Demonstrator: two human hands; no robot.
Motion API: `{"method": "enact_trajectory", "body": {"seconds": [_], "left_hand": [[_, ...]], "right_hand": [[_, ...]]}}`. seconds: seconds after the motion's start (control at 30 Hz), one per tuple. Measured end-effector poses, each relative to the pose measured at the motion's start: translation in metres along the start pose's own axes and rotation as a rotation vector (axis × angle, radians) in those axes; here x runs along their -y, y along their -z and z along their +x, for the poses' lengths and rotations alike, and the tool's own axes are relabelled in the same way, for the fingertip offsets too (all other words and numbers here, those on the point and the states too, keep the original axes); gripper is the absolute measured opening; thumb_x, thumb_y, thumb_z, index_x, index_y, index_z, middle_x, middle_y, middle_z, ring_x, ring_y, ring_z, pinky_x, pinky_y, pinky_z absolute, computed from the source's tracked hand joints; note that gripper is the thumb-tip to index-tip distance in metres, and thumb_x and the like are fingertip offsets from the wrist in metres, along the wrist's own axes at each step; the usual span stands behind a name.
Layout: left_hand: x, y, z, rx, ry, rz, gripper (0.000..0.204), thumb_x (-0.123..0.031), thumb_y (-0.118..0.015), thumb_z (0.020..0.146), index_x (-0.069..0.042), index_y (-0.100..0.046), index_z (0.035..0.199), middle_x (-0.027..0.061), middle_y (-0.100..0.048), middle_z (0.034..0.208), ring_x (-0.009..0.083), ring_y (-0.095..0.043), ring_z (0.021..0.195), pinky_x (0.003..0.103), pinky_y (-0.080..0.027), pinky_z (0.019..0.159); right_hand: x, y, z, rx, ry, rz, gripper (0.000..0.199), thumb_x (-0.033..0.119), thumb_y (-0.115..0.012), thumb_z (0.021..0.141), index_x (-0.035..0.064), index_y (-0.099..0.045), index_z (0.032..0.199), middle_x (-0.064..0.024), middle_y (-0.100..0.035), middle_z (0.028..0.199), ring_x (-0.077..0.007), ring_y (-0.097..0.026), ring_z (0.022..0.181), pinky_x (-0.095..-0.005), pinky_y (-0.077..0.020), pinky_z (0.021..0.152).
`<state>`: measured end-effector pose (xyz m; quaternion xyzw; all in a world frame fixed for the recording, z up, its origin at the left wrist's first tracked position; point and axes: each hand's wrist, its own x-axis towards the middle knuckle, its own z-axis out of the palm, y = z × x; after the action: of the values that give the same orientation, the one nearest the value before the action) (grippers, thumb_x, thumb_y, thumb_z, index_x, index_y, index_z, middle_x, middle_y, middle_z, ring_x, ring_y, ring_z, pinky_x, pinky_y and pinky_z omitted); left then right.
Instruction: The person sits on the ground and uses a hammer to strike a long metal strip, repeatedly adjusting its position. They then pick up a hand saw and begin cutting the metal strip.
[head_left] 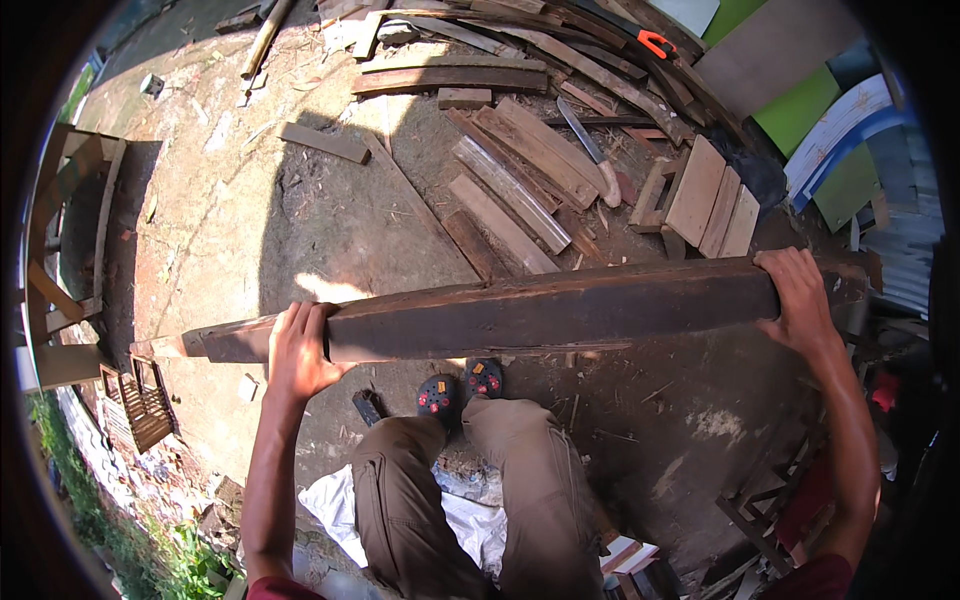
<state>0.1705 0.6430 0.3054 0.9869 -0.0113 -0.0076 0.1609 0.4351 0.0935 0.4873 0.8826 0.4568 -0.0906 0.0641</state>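
Observation:
A long, dark wooden beam (550, 315) spans most of the view crosswise, above the ground and in front of my legs. Near its left end my left hand (298, 350) is wrapped round it, fingers over the top edge. Toward the other end my right hand (797, 298) grips it in the same way, thumb on the near face. The beam's right end sits slightly higher in the picture than its left. Beyond it, several loose planks (500, 215) lie on the ground, with a machete (585, 140) beside them.
An orange-handled handsaw (655, 43) rests on the timber pile at the far right. A small wooden stool (705, 195) stands near the beam's right part. To the left are a slatted wooden piece (140, 410) and a wooden frame (105, 225). A white sheet (470, 525) lies under my legs.

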Motion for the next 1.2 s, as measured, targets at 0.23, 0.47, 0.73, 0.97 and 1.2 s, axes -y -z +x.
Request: {"method": "enact_trajectory", "body": {"seconds": [0.23, 0.47, 0.73, 0.97, 1.2], "left_hand": [[-0.122, 0.119, 0.059, -0.123, -0.067, -0.133, 0.061, -0.035, -0.09, 0.061, 0.0, -0.064, 0.104, 0.0151, -0.061, 0.09, 0.0353, -0.063, 0.085, 0.044, -0.053, 0.076], [-0.185, 0.194, 0.105, -0.085, 0.02, -0.191, 0.063, -0.028, -0.087, 0.058, -0.006, -0.062, 0.111, 0.01, -0.06, 0.096, 0.0307, -0.061, 0.094, 0.041, -0.045, 0.082], [-0.19, 0.174, 0.162, 0.076, 0.031, -0.188, 0.065, -0.024, -0.083, 0.051, -0.008, -0.054, 0.108, 0.006, -0.055, 0.104, 0.0238, -0.056, 0.103, 0.042, -0.042, 0.082], [-0.166, 0.124, 0.227, 0.15, 0.073, -0.273, 0.067, -0.031, -0.082, 0.059, -0.006, -0.052, 0.114, 0.0105, -0.058, 0.111, 0.028, -0.059, 0.111, 0.044, -0.044, 0.09], [-0.142, 0.13, 0.286, 0.343, 0.143, -0.295, 0.067, -0.024, -0.082, 0.059, -0.008, -0.05, 0.117, 0.0086, -0.059, 0.105, 0.0277, -0.062, 0.106, 0.045, -0.046, 0.086]], "right_hand": [[-0.074, 0.189, -0.055, 0.045, -0.016, -0.053, 0.092, 0.008, -0.092, 0.037, 0.005, -0.056, 0.122, -0.0145, -0.062, 0.118, -0.0375, -0.059, 0.107, -0.048, -0.0433, 0.092], [-0.16, 0.305, -0.038, 0.051, 0.001, -0.156, 0.089, 0.007, -0.09, 0.041, 0.0038, -0.055, 0.123, -0.0167, -0.061, 0.12, -0.0398, -0.058, 0.111, -0.0534, -0.0423, 0.096], [-0.257, 0.273, -0.032, 0.194, -0.005, -0.138, 0.078, 0.035, -0.078, 0.07, -0.0041, -0.051, 0.132, -0.0243, -0.057, 0.118, -0.046, -0.053, 0.113, -0.0566, -0.0372, 0.102], [-0.292, 0.249, 0.048, 0.4, 0.028, -0.008, 0.08, 0.031, -0.086, 0.064, -0.0032, -0.052, 0.128, -0.0235, -0.056, 0.119, -0.0441, -0.052, 0.114, -0.0553, -0.0372, 0.102], [-0.321, 0.244, 0.141, 0.421, -0.011, 0.046, 0.087, 0.013, -0.09, 0.053, 0.0004, -0.051, 0.131, -0.0202, -0.057, 0.119, -0.0415, -0.052, 0.118, -0.0552, -0.0351, 0.106]]}}
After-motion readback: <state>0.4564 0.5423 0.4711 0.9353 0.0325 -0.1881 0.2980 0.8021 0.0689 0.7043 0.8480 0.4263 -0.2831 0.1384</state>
